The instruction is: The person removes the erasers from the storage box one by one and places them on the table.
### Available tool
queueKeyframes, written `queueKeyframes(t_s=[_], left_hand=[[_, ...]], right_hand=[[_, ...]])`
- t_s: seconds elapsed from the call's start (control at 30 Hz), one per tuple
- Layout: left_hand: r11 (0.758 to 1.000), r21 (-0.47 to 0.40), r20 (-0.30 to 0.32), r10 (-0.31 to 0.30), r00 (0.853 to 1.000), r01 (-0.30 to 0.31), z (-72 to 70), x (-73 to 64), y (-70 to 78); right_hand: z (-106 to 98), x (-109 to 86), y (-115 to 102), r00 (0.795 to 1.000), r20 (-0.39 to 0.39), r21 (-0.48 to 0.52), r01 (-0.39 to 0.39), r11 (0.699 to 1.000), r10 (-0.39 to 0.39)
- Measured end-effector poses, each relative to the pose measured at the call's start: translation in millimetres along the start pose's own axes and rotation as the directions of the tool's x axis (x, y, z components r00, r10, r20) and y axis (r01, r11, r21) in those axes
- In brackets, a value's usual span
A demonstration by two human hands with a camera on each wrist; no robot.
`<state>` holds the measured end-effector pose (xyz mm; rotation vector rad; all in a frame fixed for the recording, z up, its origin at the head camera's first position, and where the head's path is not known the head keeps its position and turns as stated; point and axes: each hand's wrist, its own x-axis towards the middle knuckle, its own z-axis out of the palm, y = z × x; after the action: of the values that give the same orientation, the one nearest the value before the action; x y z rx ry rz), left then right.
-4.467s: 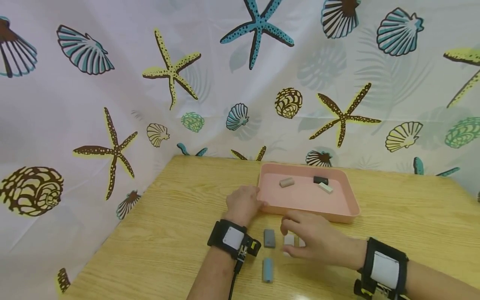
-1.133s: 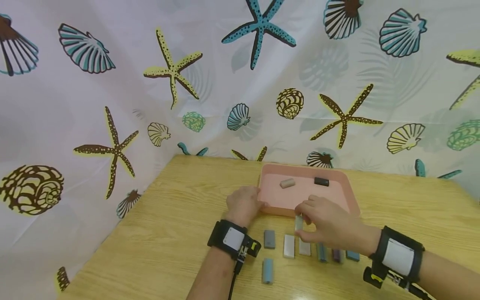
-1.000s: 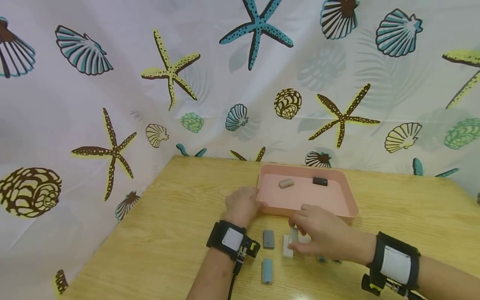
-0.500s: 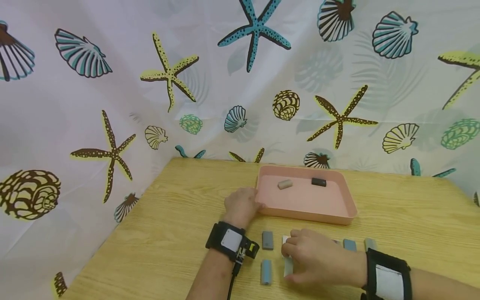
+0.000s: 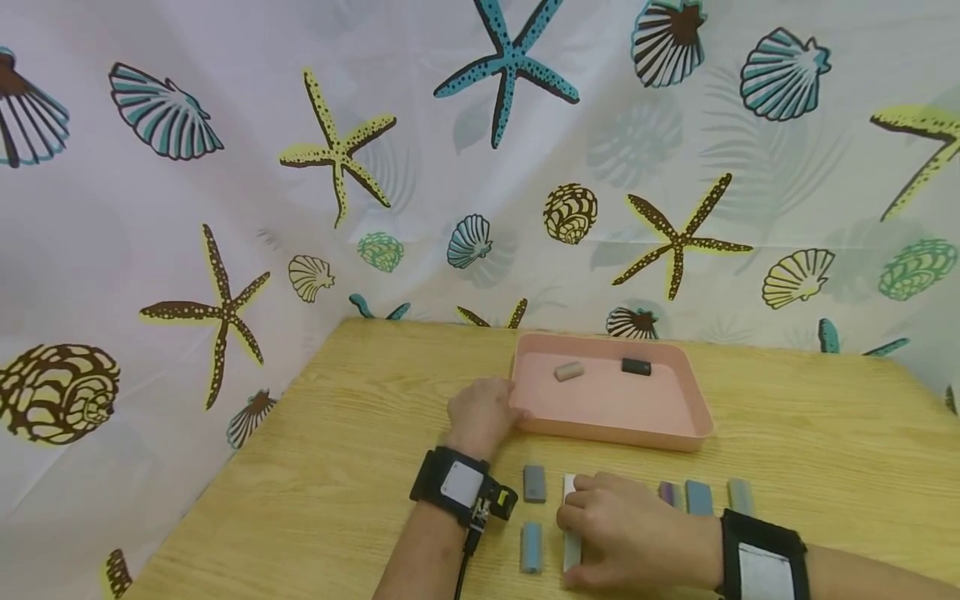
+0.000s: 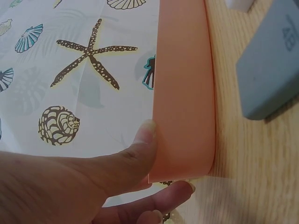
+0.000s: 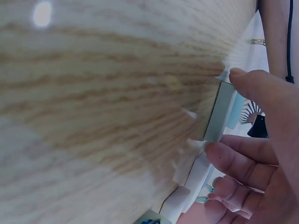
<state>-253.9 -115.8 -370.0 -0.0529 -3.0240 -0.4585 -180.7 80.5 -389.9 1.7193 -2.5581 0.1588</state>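
In the head view my right hand holds a pale grey-green eraser low at the table, in front of a white eraser that it partly covers. The right wrist view shows the thumb and index finger pinching this pale eraser by its ends. My left hand grips the near left corner of a pink tray. Its thumb lies on the wall in the left wrist view, with other fingers around the corner. A grey eraser, marked 4B, and a light blue one lie between the hands.
A beige eraser and a black eraser lie inside the tray. Right of the right hand are a purple-and-pale eraser, a blue one and a grey-green one. A patterned curtain hangs behind the table.
The pale eraser, in the tray 4.5 seconds ago, has left it. My right hand has carried it toward me and down, in front of the white eraser. The left hand stays at the corner.
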Motion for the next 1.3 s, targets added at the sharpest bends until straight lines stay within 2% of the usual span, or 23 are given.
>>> queueKeyframes(t_s=[0.13,0.27,0.4,0.6,0.73,1.07,1.3], left_hand=[[1.0,0.0,-0.001,-0.001,1.0,0.001,1.4,0.1,-1.7],[1.0,-0.011,-0.009,0.001,1.0,-0.001,1.4,1.7,-2.3],[1.0,-0.011,-0.011,-0.001,1.0,0.001,1.2,3.3,-1.7],[1.0,-0.004,-0.015,-0.005,1.0,0.005,2.4,4.4,-2.6],[1.0,-0.011,-0.014,-0.001,1.0,0.0,3.6,3.5,-3.8],[1.0,0.006,-0.02,0.019,1.0,-0.019,1.3,0.9,-2.0],[1.0,0.016,-0.022,0.019,1.0,-0.019,1.7,1.3,-2.2]], right_hand=[[1.1,-1.1,-0.5,1.0,0.017,0.03,-0.022,0.999,0.021],[-5.0,-1.5,2.5,0.999,0.001,0.017,-0.04,0.999,0.04],[-14.8,-1.2,11.2,0.994,-0.082,0.017,-0.067,0.998,0.068],[-26.9,0.1,30.4,0.958,-0.248,0.006,-0.149,0.989,0.146],[-28.1,0.4,47.5,0.936,-0.303,-0.022,-0.198,0.98,0.182],[-27.0,3.1,81.1,0.912,-0.31,-0.042,-0.297,0.954,0.27],[-30.5,11.7,99.6,0.896,-0.259,-0.013,-0.377,0.926,0.361]])
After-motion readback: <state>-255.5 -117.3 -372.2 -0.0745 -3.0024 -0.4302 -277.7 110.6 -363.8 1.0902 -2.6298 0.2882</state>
